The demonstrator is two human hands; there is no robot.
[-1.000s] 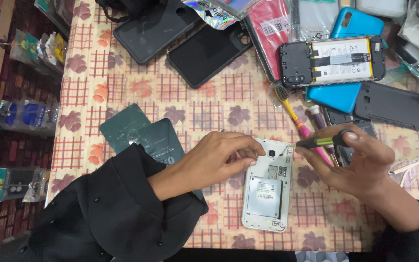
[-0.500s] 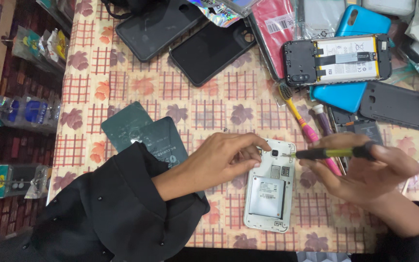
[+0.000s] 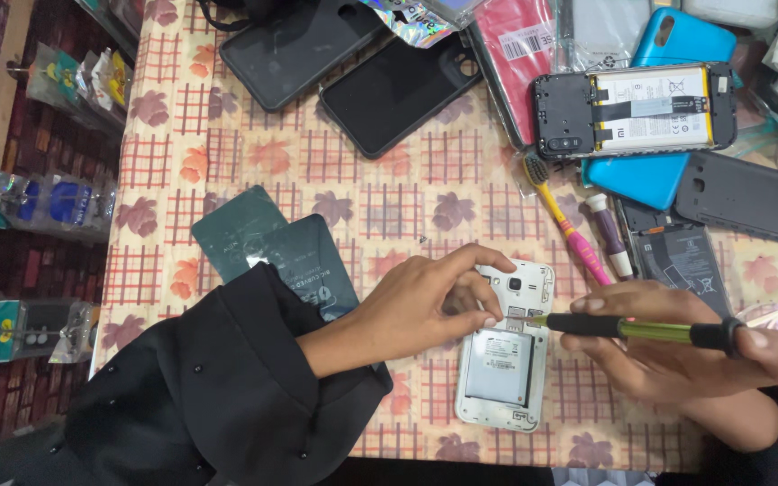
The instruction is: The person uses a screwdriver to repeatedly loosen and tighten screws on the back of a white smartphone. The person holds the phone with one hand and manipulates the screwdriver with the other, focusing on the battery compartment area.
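A white phone with its back cover off lies on the checked tablecloth, battery showing. My left hand rests on its upper left part, fingers pinched at the frame near the camera. My right hand holds a screwdriver with a black and yellow-green handle, lying almost level, its tip at the phone's upper edge just by my left fingertips.
An opened black phone lies on a blue case at the back right. Nearby are a dark back cover, a loose battery, a yellow-pink toothbrush, black cases and two dark green cards.
The screwdriver has swung down from a raised hold to nearly level, and its tip has come in to the phone's top edge. My left hand stays on the phone.
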